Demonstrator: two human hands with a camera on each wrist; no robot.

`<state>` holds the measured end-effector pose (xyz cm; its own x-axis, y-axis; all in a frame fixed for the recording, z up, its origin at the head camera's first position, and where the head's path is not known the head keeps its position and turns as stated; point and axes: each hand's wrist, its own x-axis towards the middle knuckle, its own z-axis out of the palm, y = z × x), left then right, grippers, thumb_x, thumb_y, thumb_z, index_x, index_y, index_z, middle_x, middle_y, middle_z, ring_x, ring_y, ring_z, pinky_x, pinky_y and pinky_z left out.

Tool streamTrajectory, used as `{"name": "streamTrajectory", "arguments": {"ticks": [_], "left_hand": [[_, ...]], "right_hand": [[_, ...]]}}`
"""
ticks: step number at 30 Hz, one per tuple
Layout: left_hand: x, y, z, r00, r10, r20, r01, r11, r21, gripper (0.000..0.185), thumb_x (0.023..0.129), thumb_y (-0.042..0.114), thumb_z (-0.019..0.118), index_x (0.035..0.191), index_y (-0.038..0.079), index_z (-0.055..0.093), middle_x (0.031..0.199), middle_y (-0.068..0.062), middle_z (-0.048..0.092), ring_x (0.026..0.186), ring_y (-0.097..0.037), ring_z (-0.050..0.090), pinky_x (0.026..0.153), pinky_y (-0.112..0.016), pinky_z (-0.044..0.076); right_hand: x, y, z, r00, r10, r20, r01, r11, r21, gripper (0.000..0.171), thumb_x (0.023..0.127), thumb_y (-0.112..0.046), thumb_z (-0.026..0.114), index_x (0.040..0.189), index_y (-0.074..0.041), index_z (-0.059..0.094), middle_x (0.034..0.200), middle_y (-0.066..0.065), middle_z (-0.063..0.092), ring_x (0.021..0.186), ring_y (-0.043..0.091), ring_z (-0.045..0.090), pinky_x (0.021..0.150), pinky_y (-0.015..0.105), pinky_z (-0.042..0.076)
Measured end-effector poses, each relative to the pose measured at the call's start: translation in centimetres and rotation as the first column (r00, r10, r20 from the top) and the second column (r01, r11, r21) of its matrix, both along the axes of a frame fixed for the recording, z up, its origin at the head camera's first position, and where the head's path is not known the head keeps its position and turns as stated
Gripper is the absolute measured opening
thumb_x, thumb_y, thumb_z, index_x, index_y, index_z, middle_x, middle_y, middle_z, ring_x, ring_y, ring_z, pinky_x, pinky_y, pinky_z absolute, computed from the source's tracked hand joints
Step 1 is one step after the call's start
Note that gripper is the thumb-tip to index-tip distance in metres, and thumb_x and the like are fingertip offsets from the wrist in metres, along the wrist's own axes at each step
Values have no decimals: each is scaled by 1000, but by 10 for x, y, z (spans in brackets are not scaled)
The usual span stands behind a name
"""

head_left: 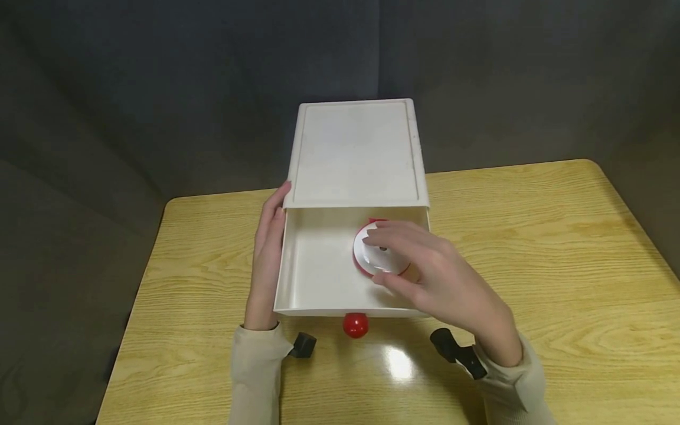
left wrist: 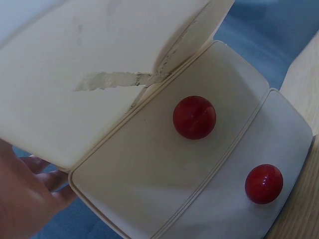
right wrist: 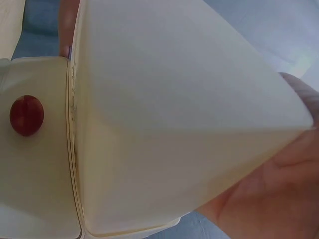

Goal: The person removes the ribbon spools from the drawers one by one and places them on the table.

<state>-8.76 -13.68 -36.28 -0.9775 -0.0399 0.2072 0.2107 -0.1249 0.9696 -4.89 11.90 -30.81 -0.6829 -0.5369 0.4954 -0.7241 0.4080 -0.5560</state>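
Wood-grain tabletop (head_left: 531, 248) fills the room's foreground, with dark grey cloth hung behind it. Nearest me, at six o'clock, two pale sleeves come in over the table edge, each with a small black wrist mount. Just beyond them a red knob (head_left: 355, 324) sticks out of the front of a white drawer (head_left: 313, 277), which is pulled well out of its white case (head_left: 356, 153). The left hand (head_left: 268, 260) lies flat along the drawer's nine o'clock wall, fingers straight, tips reaching the case's corner; it steadies and grips nothing. The right hand (head_left: 430, 274) reaches in from five o'clock, its fingers and thumb curled round a red-and-white disc (head_left: 378, 251) that sits low in the drawer toward the back right; whether it already touches the floor I cannot tell. I judge the step in hand to be the handling of the disc inside the open drawer. The next move calls for a clean lift or release that clears the drawer walls, while the left hand holds the unit square.
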Motion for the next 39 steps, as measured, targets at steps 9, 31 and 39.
{"name": "streamTrajectory", "arguments": {"ticks": [9,31,39], "left_hand": [[0,0,0,1000,1,8,-1,1000,-9,48,112,28,35,158,16,41,160,8,41,146,-14,38,119,-49,30],[1,-1,-1,1000,12,-9,-13,1000,-18,48,112,26,34,158,13,41,161,3,39,147,-17,36,119,-49,28],[0,-1,0,1000,19,-2,-19,1000,-19,47,112,25,34,157,12,42,161,0,39,147,-18,36,119,-50,27]], "right_hand": [[1,-2,2,996,-46,73,39,994,101,47,84,-4,85,128,-3,68,131,7,67,126,26,59,98,45,54],[5,-9,3,985,-153,82,126,957,261,41,81,-15,89,119,-12,75,109,1,74,101,20,66,79,41,55],[4,-8,2,990,-126,57,108,963,248,26,86,-14,84,111,-16,77,102,-4,74,93,16,66,76,39,55]]}}
